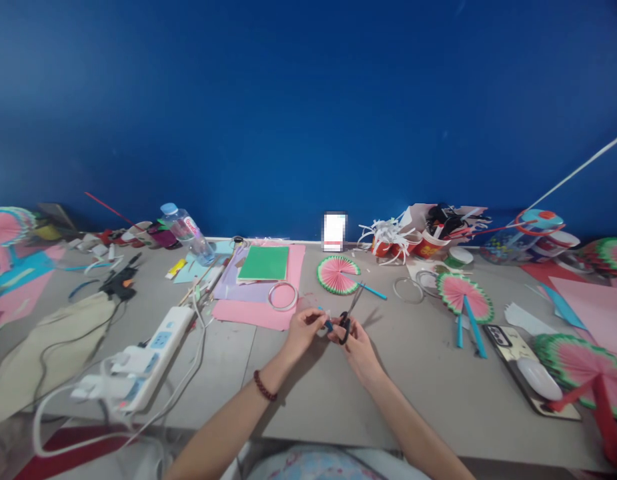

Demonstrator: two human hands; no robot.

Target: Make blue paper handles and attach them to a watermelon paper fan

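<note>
Close together above the front middle of the table are both my hands. My left hand (305, 328) is closed, its fingertips pinching a small blue piece (329, 325) whose kind is too small to make out. In my right hand (357, 343) is a pair of scissors (345, 324) with black handles, blades pointing up and away from me. The fingertips of my right hand are also right beside the blue piece; whether they touch it I cannot tell. Just beyond lies a pink and green folded paper fan (333, 275), with a blue stick (374, 291) near the scissor tips.
Left of my hands are pink paper (253, 315), a green sheet (264, 264), a tape roll (283, 296) and a power strip (161, 357) with trailing cables. At right lie another paper fan (465, 297), a phone (503, 347) and a mouse (538, 379). A blue wall (308, 120) stands behind.
</note>
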